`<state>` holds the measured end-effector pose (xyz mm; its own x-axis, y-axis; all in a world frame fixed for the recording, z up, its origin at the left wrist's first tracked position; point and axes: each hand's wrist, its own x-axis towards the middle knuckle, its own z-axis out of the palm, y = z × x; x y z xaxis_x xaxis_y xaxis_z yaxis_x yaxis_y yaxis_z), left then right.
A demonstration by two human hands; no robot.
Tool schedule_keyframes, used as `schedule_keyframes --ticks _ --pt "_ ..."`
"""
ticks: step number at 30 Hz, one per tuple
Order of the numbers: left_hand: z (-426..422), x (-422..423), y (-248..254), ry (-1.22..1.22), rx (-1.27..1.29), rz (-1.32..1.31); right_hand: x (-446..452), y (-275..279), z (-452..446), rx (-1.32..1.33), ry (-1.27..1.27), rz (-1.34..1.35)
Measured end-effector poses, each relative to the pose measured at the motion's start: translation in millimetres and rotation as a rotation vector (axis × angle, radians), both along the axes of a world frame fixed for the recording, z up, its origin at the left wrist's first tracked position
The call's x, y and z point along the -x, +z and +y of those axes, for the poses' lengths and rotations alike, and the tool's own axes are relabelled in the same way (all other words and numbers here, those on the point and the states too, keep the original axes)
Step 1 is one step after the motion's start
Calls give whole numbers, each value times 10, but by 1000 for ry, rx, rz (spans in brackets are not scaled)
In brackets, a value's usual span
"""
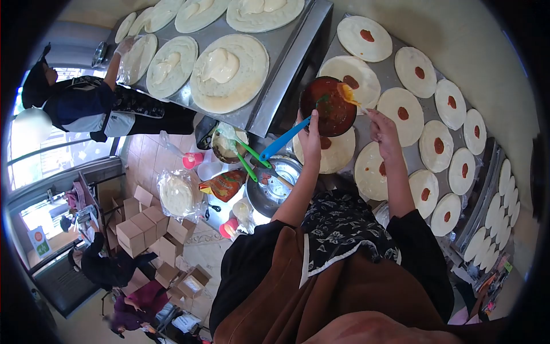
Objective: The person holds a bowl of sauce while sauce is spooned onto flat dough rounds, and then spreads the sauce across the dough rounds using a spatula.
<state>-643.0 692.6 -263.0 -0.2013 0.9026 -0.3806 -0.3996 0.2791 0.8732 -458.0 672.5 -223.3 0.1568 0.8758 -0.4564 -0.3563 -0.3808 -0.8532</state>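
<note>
My left hand (311, 139) is wrapped round the near rim of a dark bowl (305, 92) of red sauce (333, 117). A blue-handled utensil (285, 139) sticks out of this bowl past my left fingers; its head is hidden. In my right hand (382, 129) is a spoon (348, 94) with orange-red sauce on its end, over the bowl's right edge. Its exact shape is partly covered by sauce. Around and under the bowl lie flat dough rounds (401, 117), most with a red sauce spot in the middle.
At left, a metal counter (289, 69) carries dough rounds with cream (229, 71); a co-worker (86, 106) reaches over it. A metal basin (281, 180), green-handled utensils (246, 163) and a sauce bag (223, 184) sit below. Cardboard boxes (143, 229) and other people are farther off.
</note>
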Motion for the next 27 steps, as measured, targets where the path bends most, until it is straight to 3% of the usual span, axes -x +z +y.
schedule_keyframes --ticks 4,7,8,15,18,20,22,23,24,25,26,27 --pt "-133 216 -121 19 149 5 -142 -36 90 -28 -48 -52" --pt "-335 415 -250 62 91 43 -266 -96 249 -29 -84 -47" --pt "-408 459 -33 78 88 50 -300 -106 323 -21 -105 -47" --pt "-1086 806 -36 144 179 29 -712 -375 925 -53 -226 1" --pt "-1373 785 179 167 237 15 -1031 -665 1413 -57 -278 -267" --pt "-1620 799 7 129 237 -39 -1343 -1176 1862 -512 -360 -1426" --pt "-1948 797 -106 160 296 18 -1338 -1060 1952 -256 -3 -1866" --pt "-1974 713 172 165 371 52 -1690 -1514 2215 -365 135 -2124" --pt "-2177 717 -10 145 398 12 -1982 -1817 2426 -564 27 -2083" --pt "-2265 711 -11 82 442 -98 -1987 -1755 2436 -525 25 -2035" --pt "-2406 562 84 177 371 -115 -2307 -2075 2707 -346 232 -2017" --pt "-2451 495 150 202 336 -152 -1724 -1289 2258 -98 104 -1950"
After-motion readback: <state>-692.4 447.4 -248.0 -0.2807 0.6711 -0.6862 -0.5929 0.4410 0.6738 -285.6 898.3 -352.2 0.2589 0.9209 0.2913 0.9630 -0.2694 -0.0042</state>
